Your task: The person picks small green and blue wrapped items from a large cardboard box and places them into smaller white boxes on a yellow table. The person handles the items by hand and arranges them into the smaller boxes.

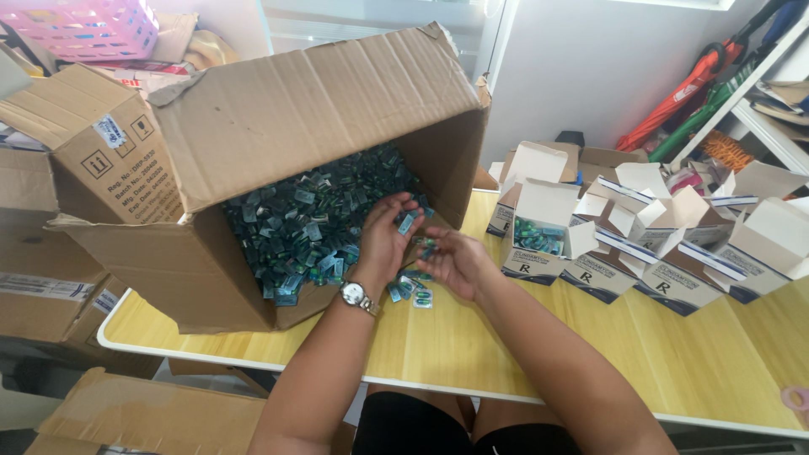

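Observation:
A big cardboard box (278,126) lies tipped on its side on the wooden table (691,354), with a heap of small green-and-blue sachets (312,219) spilling from its mouth. My left hand (386,240), with a wristwatch (358,296) on the wrist, rests at the box's opening with a sachet between its fingertips. My right hand (453,259) is cupped palm-up just to the right and holds a few sachets. Several loose sachets (411,291) lie on the table below both hands.
A row of small white cartons (666,236) with open lids stands to the right; the nearest one (539,232) holds sachets. More cardboard boxes (93,143) are stacked at the left under a pink basket (84,25). Umbrellas (699,84) lean by a shelf at the far right.

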